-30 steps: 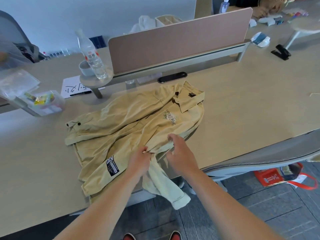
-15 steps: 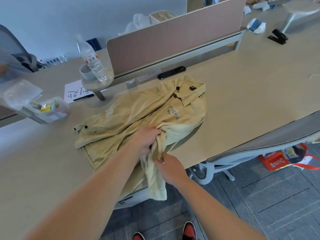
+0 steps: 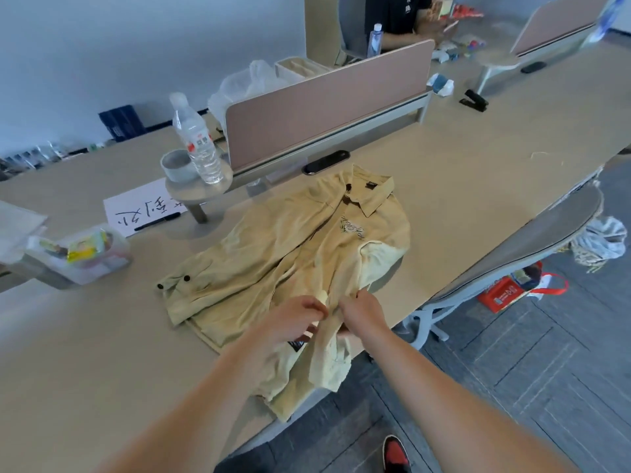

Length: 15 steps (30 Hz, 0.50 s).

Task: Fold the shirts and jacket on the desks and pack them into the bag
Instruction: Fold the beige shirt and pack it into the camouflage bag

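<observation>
Clutter marks the left end of the surface [image 3: 478,158]: a clear tub of snacks [image 3: 85,257], a handwritten sheet [image 3: 136,209], then a water bottle [image 3: 196,141] on a small round stand. Right of these the tan shirt [image 3: 273,254] lies spread face up, collar toward the divider, its near hem and one sleeve [image 3: 327,367] hanging over the edge by the person. The left hand [image 3: 293,319] has its fingers curled and pinches the cloth near the front opening. Touching it, the right hand [image 3: 363,310] pinches the neighbouring fold the same way. Further right a grey chair [image 3: 532,244] stands by the surface, with a red bag [image 3: 505,291] on the floor beyond it. The step looks like gathering the loose sleeve for a first fold. It would go best if the hanging cloth is lifted fully onto the surface first, then laid flat across the chest with the wrinkles smoothed outward, so the shirt does not slide off the edge. Compared with half a second ago, the left hand has come back from higher on the shirt, the right has risen from the dangling sleeve, and the two now meet.
</observation>
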Motion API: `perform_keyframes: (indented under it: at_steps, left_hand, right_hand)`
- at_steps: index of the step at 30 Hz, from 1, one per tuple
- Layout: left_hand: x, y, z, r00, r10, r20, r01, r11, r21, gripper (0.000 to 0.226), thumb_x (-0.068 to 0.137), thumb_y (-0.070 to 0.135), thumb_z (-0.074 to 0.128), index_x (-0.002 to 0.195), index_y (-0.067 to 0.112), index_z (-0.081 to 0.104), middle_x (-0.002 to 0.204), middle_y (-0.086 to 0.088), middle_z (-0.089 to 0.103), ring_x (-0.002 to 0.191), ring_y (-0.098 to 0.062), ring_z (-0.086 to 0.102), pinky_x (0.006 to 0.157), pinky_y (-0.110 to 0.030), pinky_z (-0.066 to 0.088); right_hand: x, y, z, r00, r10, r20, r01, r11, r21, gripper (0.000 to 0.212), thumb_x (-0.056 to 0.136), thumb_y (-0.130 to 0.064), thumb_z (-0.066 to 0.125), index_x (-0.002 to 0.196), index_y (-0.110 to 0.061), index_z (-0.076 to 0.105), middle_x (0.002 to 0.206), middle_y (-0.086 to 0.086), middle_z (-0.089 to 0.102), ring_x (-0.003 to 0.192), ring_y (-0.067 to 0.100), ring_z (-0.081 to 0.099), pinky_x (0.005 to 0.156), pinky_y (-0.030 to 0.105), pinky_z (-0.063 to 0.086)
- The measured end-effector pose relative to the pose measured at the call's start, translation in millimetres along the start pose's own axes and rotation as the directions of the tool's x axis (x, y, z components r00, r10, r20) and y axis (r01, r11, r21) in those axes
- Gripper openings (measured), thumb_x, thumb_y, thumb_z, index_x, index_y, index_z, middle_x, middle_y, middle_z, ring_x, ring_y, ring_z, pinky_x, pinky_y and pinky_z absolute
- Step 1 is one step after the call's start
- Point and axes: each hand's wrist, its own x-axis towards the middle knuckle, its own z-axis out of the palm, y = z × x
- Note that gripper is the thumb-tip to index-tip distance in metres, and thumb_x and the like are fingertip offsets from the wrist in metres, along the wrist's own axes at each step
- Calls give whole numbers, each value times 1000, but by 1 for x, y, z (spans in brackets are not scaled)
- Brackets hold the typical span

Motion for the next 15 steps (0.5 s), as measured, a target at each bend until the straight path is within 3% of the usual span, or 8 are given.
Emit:
perform_keyframes:
  at_steps: [3, 5, 6, 8, 11, 13, 15]
  left_hand:
    - [-26, -29, -22, 992, 69, 102, -75, 995, 63, 21, 96, 31, 58, 114, 22, 64, 89, -1, 66, 74, -13, 59, 65, -25, 46]
    - [-33, -52, -40, 982, 93, 166, -96, 995, 9, 47, 85, 49, 69, 123, 25, 58, 91, 4, 70, 72, -5, 61, 67, -21, 46]
    - [-33, -62, -49, 976, 109, 187, -113, 994, 10, 57, 78, 49, 75, 126, 26, 56, 100, 5, 72, 80, -4, 65, 75, -23, 50]
    - [-25, -81, -59, 979, 111, 169, -124, 990, 69, 62, 76, 27, 77, 131, 26, 51, 112, 0, 70, 90, -12, 65, 84, -30, 52]
    - [-19, -91, -68, 998, 60, 34, -61, 997, 38, 46, 82, 1, 56, 122, 24, 55, 94, -11, 67, 72, -19, 57, 60, -31, 44]
    - [-14, -96, -71, 999, 45, 26, -43, 997, -61, 36, 86, -4, 48, 102, 24, 63, 91, -9, 70, 79, -25, 66, 66, -32, 50]
    - [-11, -103, -73, 997, 8, 76, 4, 988, -156, 34, 89, -4, 46, 101, 18, 68, 94, -9, 75, 91, -26, 70, 77, -33, 55]
  right_hand:
    - [-19, -12, 35, 997, 67, -44, -60, 988, 143, 7, 90, -8, 50, 91, -8, 56, 87, 15, 67, 70, 33, 73, 59, 37, 61]
    - [-28, -19, 60, 993, 90, -77, -77, 984, 161, 10, 89, -9, 50, 84, -4, 57, 77, 12, 64, 64, 27, 68, 53, 31, 55]
    - [-30, -21, 71, 993, 103, -56, -89, 975, 203, 11, 89, -8, 51, 85, -2, 58, 76, 13, 63, 62, 26, 65, 49, 27, 52]
    - [-30, -22, 90, 994, 111, 25, -113, 958, 262, 14, 92, -9, 53, 91, 0, 62, 79, 16, 65, 62, 25, 67, 51, 29, 57]
    - [-26, -15, 106, 998, 62, -21, -60, 996, 65, 17, 89, -19, 54, 83, -5, 63, 73, 12, 65, 64, 25, 63, 71, 41, 61]
    - [-29, -2, 109, 993, 64, -103, -70, 996, -58, 21, 89, -17, 51, 70, -9, 50, 65, 6, 52, 61, 22, 49, 57, 34, 48]
    - [-30, 19, 111, 981, 101, -169, -119, 988, -98, 32, 88, -11, 48, 61, -16, 32, 59, -1, 32, 55, 17, 29, 50, 29, 23]
